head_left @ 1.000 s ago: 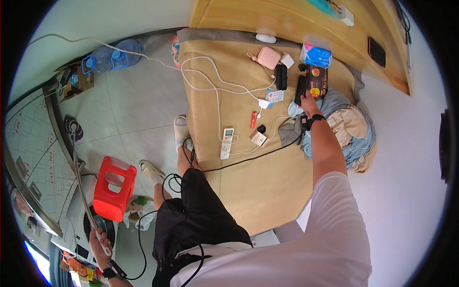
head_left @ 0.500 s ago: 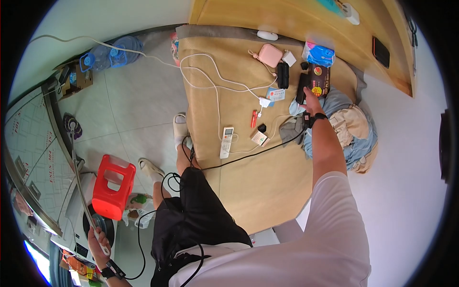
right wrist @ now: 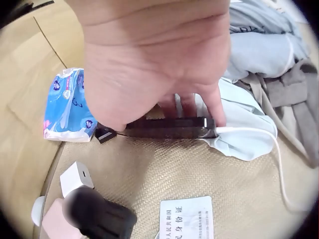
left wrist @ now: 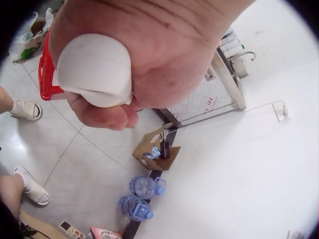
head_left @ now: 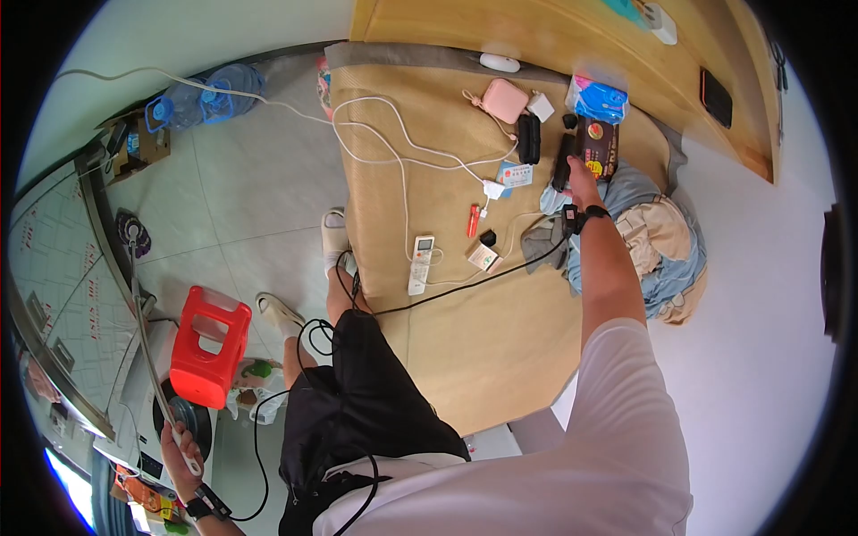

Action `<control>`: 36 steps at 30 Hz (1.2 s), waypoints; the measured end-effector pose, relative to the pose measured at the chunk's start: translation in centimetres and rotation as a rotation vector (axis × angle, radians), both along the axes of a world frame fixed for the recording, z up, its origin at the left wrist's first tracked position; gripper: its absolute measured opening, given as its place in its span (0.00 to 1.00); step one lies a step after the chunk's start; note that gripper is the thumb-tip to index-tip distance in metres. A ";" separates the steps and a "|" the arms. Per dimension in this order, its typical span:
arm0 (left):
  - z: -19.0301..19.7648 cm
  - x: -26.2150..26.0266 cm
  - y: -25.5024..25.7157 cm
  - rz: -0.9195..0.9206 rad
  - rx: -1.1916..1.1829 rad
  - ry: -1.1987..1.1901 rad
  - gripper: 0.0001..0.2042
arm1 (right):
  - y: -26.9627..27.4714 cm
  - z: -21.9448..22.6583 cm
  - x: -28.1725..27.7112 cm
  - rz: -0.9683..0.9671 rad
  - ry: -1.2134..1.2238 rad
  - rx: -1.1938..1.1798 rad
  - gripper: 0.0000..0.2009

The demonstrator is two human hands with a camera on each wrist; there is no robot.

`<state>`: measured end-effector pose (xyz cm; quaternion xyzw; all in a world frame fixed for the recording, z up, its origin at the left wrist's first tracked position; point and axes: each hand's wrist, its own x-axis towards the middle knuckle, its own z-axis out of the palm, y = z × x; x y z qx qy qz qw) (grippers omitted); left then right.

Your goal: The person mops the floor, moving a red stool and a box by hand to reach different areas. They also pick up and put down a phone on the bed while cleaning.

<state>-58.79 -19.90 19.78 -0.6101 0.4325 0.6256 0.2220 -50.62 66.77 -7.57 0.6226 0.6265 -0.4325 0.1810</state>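
My left hand (head_left: pixel 183 460) grips the white handle (left wrist: pixel 94 69) of a long-handled mop (head_left: pixel 143 330). Its pole runs away from me to a small dark purple head (head_left: pixel 132 234) on the tiled floor. Over the bed, my right hand (head_left: pixel 583 185) holds a black slab-shaped device (right wrist: pixel 169 128) between thumb and fingers, at its ends. A white cable (right wrist: pixel 249 130) is plugged into one end of it. The device stands on edge close over the woven mat, beside a dark brown box (head_left: pixel 597 147) with a yellow label.
Crumpled clothes (head_left: pixel 657 232) lie near my right wrist. A pink case (head_left: pixel 505 100), an ID card (head_left: pixel 516 175), a remote control (head_left: pixel 421 265) and white cables are on the bed mat (head_left: pixel 483 348). A red stool (head_left: pixel 210 348) stands near the mop pole; large water bottles (head_left: pixel 234 92) sit by the wall.
The black device has tilted slightly in my right hand and now shows more of its edge. My left hand keeps its grip on the mop, nearly still.
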 end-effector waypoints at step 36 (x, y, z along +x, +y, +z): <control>-0.5 1.0 0.1 -0.028 -0.021 0.014 0.15 | -4.8 -0.3 1.7 0.597 -0.017 0.882 0.34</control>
